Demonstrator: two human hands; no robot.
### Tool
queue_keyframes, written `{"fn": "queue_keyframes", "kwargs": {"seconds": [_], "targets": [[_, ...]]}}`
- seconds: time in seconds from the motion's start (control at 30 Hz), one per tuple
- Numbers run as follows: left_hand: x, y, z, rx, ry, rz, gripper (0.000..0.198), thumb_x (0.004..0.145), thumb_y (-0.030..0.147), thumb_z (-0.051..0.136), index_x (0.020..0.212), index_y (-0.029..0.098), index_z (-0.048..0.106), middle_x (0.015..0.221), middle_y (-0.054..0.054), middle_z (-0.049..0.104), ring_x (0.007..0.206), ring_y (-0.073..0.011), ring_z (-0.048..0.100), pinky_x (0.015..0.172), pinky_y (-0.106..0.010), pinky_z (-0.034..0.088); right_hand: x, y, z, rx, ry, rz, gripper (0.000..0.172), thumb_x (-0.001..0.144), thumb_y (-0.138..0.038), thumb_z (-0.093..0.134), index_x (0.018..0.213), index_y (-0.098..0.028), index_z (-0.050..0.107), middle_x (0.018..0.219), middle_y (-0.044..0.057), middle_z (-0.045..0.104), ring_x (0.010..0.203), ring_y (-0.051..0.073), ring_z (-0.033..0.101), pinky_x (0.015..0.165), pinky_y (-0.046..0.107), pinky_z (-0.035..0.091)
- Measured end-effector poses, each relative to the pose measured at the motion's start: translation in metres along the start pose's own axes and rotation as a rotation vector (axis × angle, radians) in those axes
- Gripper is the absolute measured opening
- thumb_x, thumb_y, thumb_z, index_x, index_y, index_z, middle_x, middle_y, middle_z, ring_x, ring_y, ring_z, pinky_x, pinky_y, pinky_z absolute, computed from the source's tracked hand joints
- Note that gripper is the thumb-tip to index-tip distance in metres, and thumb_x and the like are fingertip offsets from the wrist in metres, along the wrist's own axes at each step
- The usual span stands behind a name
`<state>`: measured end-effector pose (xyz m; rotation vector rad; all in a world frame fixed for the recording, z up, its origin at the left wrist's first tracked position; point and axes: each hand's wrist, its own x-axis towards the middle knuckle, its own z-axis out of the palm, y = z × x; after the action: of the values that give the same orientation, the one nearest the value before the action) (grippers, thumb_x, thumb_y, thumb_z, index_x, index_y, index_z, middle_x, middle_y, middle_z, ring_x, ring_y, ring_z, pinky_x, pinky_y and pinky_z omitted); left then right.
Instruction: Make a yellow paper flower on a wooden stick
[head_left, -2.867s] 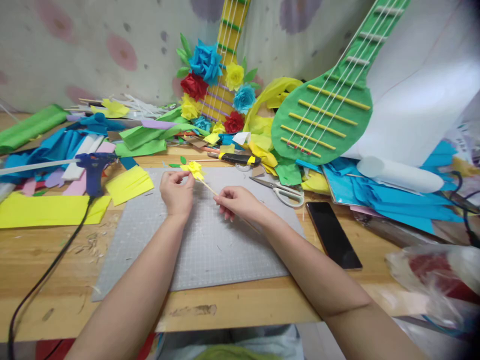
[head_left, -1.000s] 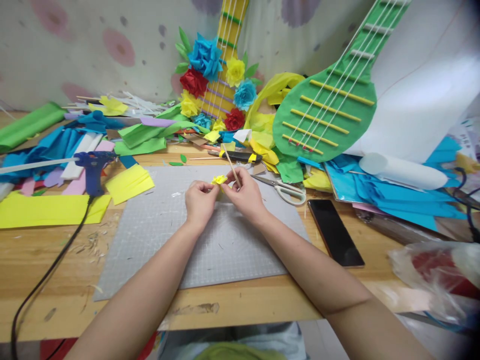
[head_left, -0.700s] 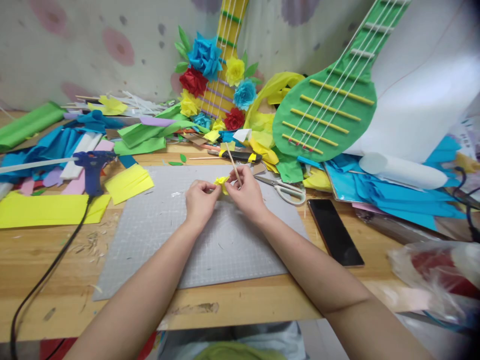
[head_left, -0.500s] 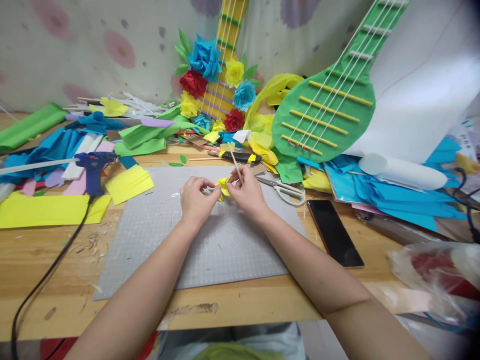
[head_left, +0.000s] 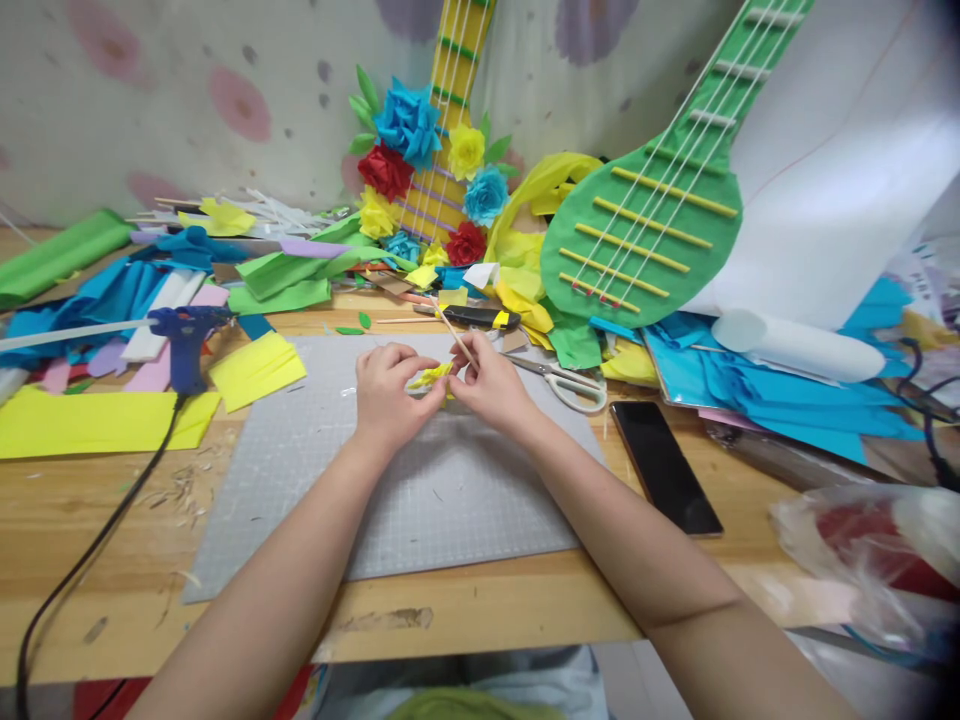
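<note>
A small crumpled piece of yellow paper (head_left: 430, 376) is pinched between my two hands, just above the grey cutting mat (head_left: 465, 500). My left hand (head_left: 390, 392) has its thumb and fingers closed on the paper's left side. With its fingertips on the paper's right side, my right hand (head_left: 491, 385) also grips a thin wooden stick (head_left: 454, 332) that slants up to the left. My fingers cover part of the paper. Scissors (head_left: 574, 385) with white handles lie beside my right hand, and a black and yellow utility knife (head_left: 480, 316) lies beyond it.
A blue glue gun (head_left: 187, 345) with a black cord stands at the left among folded yellow paper (head_left: 259, 368). A phone (head_left: 666, 467) lies to the right. Behind are a green paper-covered lute shape (head_left: 637, 235), a yellow one (head_left: 431, 200) with paper flowers, and blue paper (head_left: 795, 400).
My left hand has shifted slightly and its fingers arch more over the yellow paper, which now shows flatter between the hands. The stick in my right hand tilts further left.
</note>
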<state>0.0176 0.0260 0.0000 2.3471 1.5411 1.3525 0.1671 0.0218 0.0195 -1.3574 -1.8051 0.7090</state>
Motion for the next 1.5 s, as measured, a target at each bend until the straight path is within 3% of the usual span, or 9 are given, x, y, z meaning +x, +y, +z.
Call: {"fn": "queue_keyframes", "kwargs": {"seconds": [0.37, 0.67, 0.83, 1.03, 1.13, 1.2, 1.3, 1.37, 1.5], "targets": [[0.001, -0.001, 0.0, 0.03, -0.032, 0.035, 0.015, 0.07, 0.034, 0.061, 0.077, 0.024, 0.069, 0.076, -0.002, 0.06, 0.078, -0.0161, 0.055, 0.081, -0.035, 0.032, 0.0, -0.003, -0.005, -0.026, -0.021, -0.023, 0.026, 0.066, -0.019, 0.05, 0.09, -0.023, 0.041, 0.075, -0.005, 0.058, 0.051, 0.008, 0.044, 0.054, 0.023, 0.034], [0.001, -0.001, 0.004, 0.075, 0.044, 0.038, 0.009, 0.071, 0.029, 0.06, 0.073, 0.024, 0.067, 0.075, -0.002, 0.059, 0.077, -0.0161, 0.053, 0.08, -0.035, 0.031, 0.0, -0.005, -0.004, -0.011, -0.058, -0.022, 0.023, 0.069, -0.022, 0.051, 0.089, -0.023, 0.041, 0.073, -0.005, 0.057, 0.052, 0.009, 0.045, 0.054, 0.023, 0.033], [0.001, 0.0, 0.005, 0.094, -0.016, 0.08, 0.009, 0.072, 0.027, 0.059, 0.075, 0.024, 0.066, 0.079, -0.002, 0.06, 0.079, -0.0167, 0.053, 0.08, -0.035, 0.031, -0.001, -0.003, -0.004, -0.032, -0.084, -0.055, 0.022, 0.068, -0.018, 0.049, 0.088, -0.023, 0.042, 0.075, -0.005, 0.057, 0.055, 0.008, 0.047, 0.055, 0.022, 0.034], [0.001, -0.001, 0.004, 0.113, 0.019, 0.064, 0.007, 0.072, 0.022, 0.058, 0.075, 0.023, 0.065, 0.078, -0.002, 0.06, 0.078, -0.017, 0.052, 0.081, -0.035, 0.03, 0.0, -0.002, -0.009, -0.087, -0.095, -0.091, 0.022, 0.067, -0.016, 0.048, 0.088, -0.022, 0.043, 0.077, -0.005, 0.057, 0.056, 0.008, 0.048, 0.056, 0.022, 0.033], [0.0, 0.004, 0.004, 0.079, 0.048, -0.07, 0.007, 0.073, 0.026, 0.058, 0.076, 0.021, 0.062, 0.068, -0.001, 0.055, 0.072, -0.0159, 0.051, 0.077, -0.033, 0.032, 0.0, -0.004, -0.009, -0.139, -0.096, -0.092, 0.021, 0.069, -0.017, 0.048, 0.089, -0.022, 0.043, 0.078, -0.004, 0.058, 0.057, 0.008, 0.048, 0.055, 0.021, 0.032], [-0.002, 0.008, 0.005, 0.015, 0.062, -0.258, 0.013, 0.072, 0.031, 0.059, 0.074, 0.019, 0.057, 0.06, 0.002, 0.049, 0.061, -0.0132, 0.047, 0.068, -0.03, 0.033, -0.002, -0.007, -0.006, -0.185, -0.086, -0.093, 0.019, 0.071, -0.017, 0.046, 0.089, -0.022, 0.043, 0.08, -0.003, 0.059, 0.058, 0.009, 0.048, 0.055, 0.021, 0.031], [-0.004, 0.014, 0.007, -0.187, -0.012, -0.511, 0.017, 0.07, 0.034, 0.058, 0.067, 0.019, 0.053, 0.052, 0.005, 0.044, 0.05, -0.0092, 0.039, 0.054, -0.024, 0.03, -0.005, -0.009, 0.0, -0.254, -0.063, -0.106, 0.02, 0.072, -0.017, 0.044, 0.091, -0.021, 0.044, 0.082, -0.001, 0.061, 0.061, 0.011, 0.05, 0.055, 0.022, 0.031], [-0.005, 0.016, 0.009, -0.38, -0.046, -0.586, 0.016, 0.07, 0.034, 0.058, 0.065, 0.018, 0.055, 0.054, 0.005, 0.048, 0.049, -0.0082, 0.04, 0.052, -0.023, 0.031, -0.007, -0.01, 0.002, -0.302, -0.049, -0.109, 0.022, 0.073, -0.017, 0.043, 0.095, -0.021, 0.044, 0.084, -0.001, 0.061, 0.064, 0.012, 0.052, 0.056, 0.023, 0.031], [-0.004, 0.019, 0.011, -0.692, 0.0, -0.685, 0.016, 0.068, 0.03, 0.058, 0.071, 0.016, 0.064, 0.064, 0.0, 0.06, 0.057, -0.0086, 0.049, 0.057, -0.022, 0.037, -0.008, -0.011, 0.003, -0.402, -0.037, -0.14, 0.028, 0.072, -0.015, 0.043, 0.099, -0.021, 0.045, 0.088, 0.001, 0.063, 0.074, 0.016, 0.056, 0.06, 0.024, 0.033]]}}
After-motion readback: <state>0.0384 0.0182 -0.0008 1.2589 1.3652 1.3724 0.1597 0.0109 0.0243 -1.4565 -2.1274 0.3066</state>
